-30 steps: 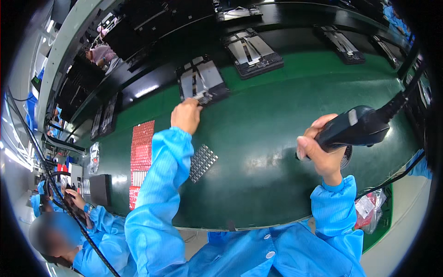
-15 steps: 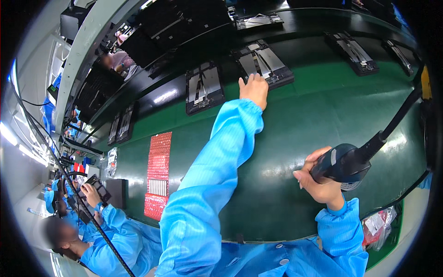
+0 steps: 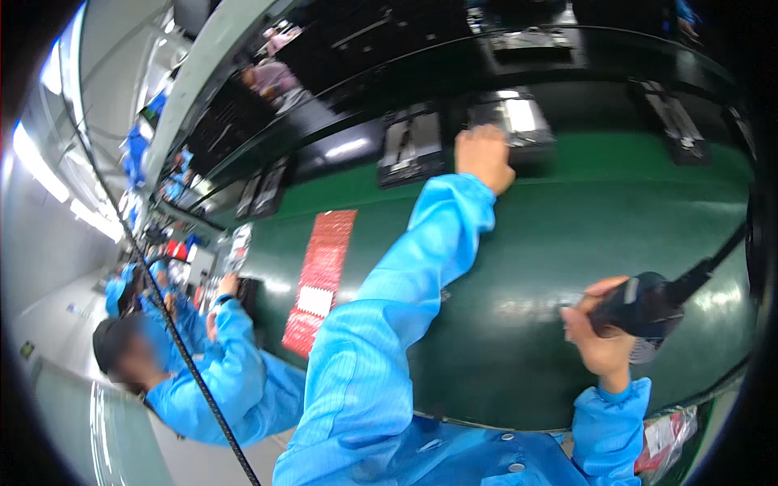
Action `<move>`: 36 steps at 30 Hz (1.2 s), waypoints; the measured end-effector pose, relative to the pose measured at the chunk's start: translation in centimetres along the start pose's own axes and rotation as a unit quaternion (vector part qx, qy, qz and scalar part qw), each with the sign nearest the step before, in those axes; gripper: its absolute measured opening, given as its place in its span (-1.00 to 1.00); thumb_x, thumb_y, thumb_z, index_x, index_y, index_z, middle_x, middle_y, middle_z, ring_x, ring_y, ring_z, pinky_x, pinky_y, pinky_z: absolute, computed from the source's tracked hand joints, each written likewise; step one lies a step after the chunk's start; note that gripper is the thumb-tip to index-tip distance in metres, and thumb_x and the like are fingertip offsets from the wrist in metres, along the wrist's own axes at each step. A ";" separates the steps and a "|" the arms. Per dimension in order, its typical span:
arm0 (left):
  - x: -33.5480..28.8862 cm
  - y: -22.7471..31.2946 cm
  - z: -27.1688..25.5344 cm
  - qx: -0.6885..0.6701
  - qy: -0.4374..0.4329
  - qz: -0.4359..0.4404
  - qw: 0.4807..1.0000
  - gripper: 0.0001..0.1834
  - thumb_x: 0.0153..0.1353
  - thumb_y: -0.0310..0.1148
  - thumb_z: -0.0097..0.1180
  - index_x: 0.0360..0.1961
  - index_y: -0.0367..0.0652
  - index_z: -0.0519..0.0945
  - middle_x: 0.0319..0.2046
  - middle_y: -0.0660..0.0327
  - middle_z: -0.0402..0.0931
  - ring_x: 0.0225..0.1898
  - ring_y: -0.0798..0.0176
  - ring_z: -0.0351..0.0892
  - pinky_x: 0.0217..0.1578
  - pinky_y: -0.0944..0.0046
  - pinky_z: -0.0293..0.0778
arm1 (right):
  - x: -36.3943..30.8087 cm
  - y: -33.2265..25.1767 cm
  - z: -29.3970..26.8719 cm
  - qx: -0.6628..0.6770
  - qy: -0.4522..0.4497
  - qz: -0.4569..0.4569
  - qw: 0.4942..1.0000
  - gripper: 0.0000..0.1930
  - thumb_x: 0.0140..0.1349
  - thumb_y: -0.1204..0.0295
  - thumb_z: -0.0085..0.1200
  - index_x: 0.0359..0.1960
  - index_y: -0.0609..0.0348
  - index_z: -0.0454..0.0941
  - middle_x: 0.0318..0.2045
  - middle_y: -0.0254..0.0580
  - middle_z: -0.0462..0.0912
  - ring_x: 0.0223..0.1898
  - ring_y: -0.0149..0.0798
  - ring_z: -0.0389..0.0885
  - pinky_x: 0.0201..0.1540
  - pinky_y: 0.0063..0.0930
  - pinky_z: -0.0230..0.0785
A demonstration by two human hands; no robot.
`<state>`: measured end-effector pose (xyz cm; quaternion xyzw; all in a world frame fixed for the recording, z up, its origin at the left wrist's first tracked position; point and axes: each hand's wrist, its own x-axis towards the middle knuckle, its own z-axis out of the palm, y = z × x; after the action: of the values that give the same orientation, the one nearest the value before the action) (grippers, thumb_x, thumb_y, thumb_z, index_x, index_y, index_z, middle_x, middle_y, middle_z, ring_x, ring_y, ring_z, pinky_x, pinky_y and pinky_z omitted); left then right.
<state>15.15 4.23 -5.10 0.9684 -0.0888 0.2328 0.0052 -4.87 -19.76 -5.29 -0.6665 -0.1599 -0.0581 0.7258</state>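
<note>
My left hand [image 3: 484, 159] reaches to the far side of the bench, closed on the near left edge of a tablet [image 3: 531, 125] lying with its inside bare. Its fingertips are blurred and partly hidden by the hand. Another opened tablet [image 3: 411, 146] lies just left of it, showing long silver-grey cells in a black frame. At the right, my right hand [image 3: 604, 336] grips a black hand-held tool [image 3: 644, 306] with a thick cord and a round perforated end, held above the green mat [image 3: 519, 243]. The tool's exact kind cannot be made out.
Red bubble wrap [image 3: 331, 243] with a white piece on it lies left of my arm. More opened tablets [image 3: 677, 125] line the dark far strip. A co-worker [image 3: 211, 364] in blue sits at the left. A black cable [image 3: 174, 320] crosses the left side.
The whole view has shifted, moving most things rightward in the picture. The tablet at my left hand has come slightly nearer, with a bright glare on it. My right hand still holds the black tool.
</note>
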 end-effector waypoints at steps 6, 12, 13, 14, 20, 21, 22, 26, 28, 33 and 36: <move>-10.4 3.8 -7.7 -0.093 0.028 0.162 0.982 -0.42 -0.35 -0.32 0.32 -0.16 -0.24 0.55 -0.07 0.07 0.48 0.16 0.01 0.34 0.21 -0.33 0.02 | 1.0 -2.7 -0.8 0.034 0.048 -0.044 0.997 -0.51 0.00 0.72 0.16 -0.02 0.26 0.24 -0.64 -0.34 0.43 -0.66 -0.50 0.38 -0.59 -0.68 0.26; -19.8 7.6 -11.1 -0.172 -0.014 0.171 0.970 -0.38 -0.41 -0.42 0.36 -0.13 -0.25 0.58 0.02 0.10 0.50 0.21 -0.07 0.33 0.19 -0.51 -0.18 | 1.9 -4.6 -3.8 0.039 0.142 -0.099 0.984 -0.43 0.01 0.65 0.15 0.11 0.30 0.23 -0.67 -0.38 0.43 -0.68 -0.49 0.40 -0.60 -0.65 0.25; -21.0 7.7 -11.2 -0.168 -0.017 0.175 0.970 -0.40 -0.39 -0.42 0.36 -0.14 -0.25 0.58 0.00 0.12 0.52 0.19 -0.07 0.36 0.20 -0.49 -0.20 | 2.4 -3.9 -4.4 0.047 0.149 -0.120 0.980 -0.45 0.00 0.65 0.17 0.08 0.32 0.27 -0.67 -0.37 0.45 -0.69 -0.49 0.39 -0.60 -0.63 0.23; -22.2 8.2 -11.6 -0.166 -0.020 0.177 0.970 -0.42 -0.37 -0.42 0.36 -0.15 -0.26 0.59 -0.02 0.13 0.54 0.17 -0.08 0.38 0.22 -0.48 -0.23 | 2.6 -4.2 -4.8 0.053 0.172 -0.116 0.977 -0.48 -0.01 0.63 0.22 0.04 0.33 0.33 -0.66 -0.37 0.46 -0.69 -0.49 0.39 -0.61 -0.63 0.21; -27.5 10.1 -12.0 -0.235 -0.078 0.210 0.946 -0.44 -0.31 -0.39 0.42 -0.17 -0.33 0.58 -0.06 0.03 0.55 0.15 -0.11 0.39 0.24 -0.42 -0.23 | 2.2 -2.9 -9.6 0.077 0.190 -0.167 0.965 -0.69 -0.03 0.67 0.27 -0.25 0.31 0.43 -0.63 -0.27 0.53 -0.68 -0.44 0.49 -0.62 -0.61 0.31; -28.0 10.4 -11.7 -0.252 -0.082 0.207 0.942 -0.43 -0.28 -0.36 0.44 -0.16 -0.34 0.57 -0.06 0.03 0.55 0.16 -0.11 0.39 0.23 -0.42 -0.21 | 1.8 -2.8 -10.0 0.071 0.194 -0.166 0.964 -0.69 -0.03 0.67 0.27 -0.25 0.31 0.43 -0.63 -0.27 0.53 -0.68 -0.44 0.49 -0.62 -0.61 0.31; -28.3 10.8 -11.4 -0.268 -0.086 0.204 0.938 -0.42 -0.26 -0.33 0.46 -0.15 -0.34 0.56 -0.06 0.02 0.54 0.16 -0.11 0.39 0.23 -0.42 -0.20 | 1.6 -2.7 -10.3 0.062 0.195 -0.162 0.965 -0.69 -0.03 0.67 0.26 -0.26 0.32 0.43 -0.64 -0.27 0.53 -0.68 -0.44 0.49 -0.62 -0.61 0.31; -28.2 12.5 -10.4 -0.301 -0.115 0.209 0.923 -0.41 -0.23 -0.28 0.46 -0.15 -0.36 0.54 -0.01 -0.02 0.50 0.19 -0.10 0.35 0.23 -0.41 -0.18 | 0.9 -1.9 -10.4 0.060 0.186 -0.147 0.970 -0.70 -0.03 0.67 0.27 -0.26 0.32 0.44 -0.65 -0.27 0.53 -0.68 -0.44 0.49 -0.63 -0.62 0.30; -27.6 13.2 -10.1 -0.309 -0.113 0.205 0.922 -0.43 -0.21 -0.30 0.44 -0.16 -0.36 0.54 -0.01 -0.02 0.49 0.20 -0.09 0.34 0.22 -0.40 -0.16 | 1.0 -1.3 -10.4 0.049 0.183 -0.135 0.972 -0.69 -0.03 0.66 0.27 -0.25 0.32 0.44 -0.65 -0.27 0.54 -0.69 -0.45 0.49 -0.63 -0.64 0.28; -26.2 12.6 -10.9 -0.410 -0.080 0.201 0.886 -0.65 -0.07 -0.53 0.29 -0.19 -0.30 0.56 -0.20 0.00 0.59 0.00 -0.08 0.53 0.15 -0.31 0.11 | 1.3 -0.9 -10.1 0.025 0.182 -0.112 0.977 -0.67 -0.03 0.63 0.29 -0.22 0.32 0.44 -0.65 -0.30 0.55 -0.69 -0.49 0.47 -0.64 -0.64 0.28; -24.9 12.4 -11.4 -0.454 -0.021 0.225 0.862 -0.67 -0.06 -0.68 0.19 -0.20 -0.26 0.57 -0.40 0.10 0.64 -0.21 0.07 0.66 0.04 -0.08 0.36 | 1.3 -0.8 -10.0 0.027 0.181 -0.106 0.977 -0.66 -0.03 0.61 0.31 -0.23 0.31 0.44 -0.65 -0.30 0.55 -0.69 -0.49 0.47 -0.64 -0.63 0.29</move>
<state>-13.97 -3.13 -6.59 0.8173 -0.4004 0.1412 0.3895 -2.30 -29.56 -4.71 -0.6044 -0.0969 -0.2505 0.7500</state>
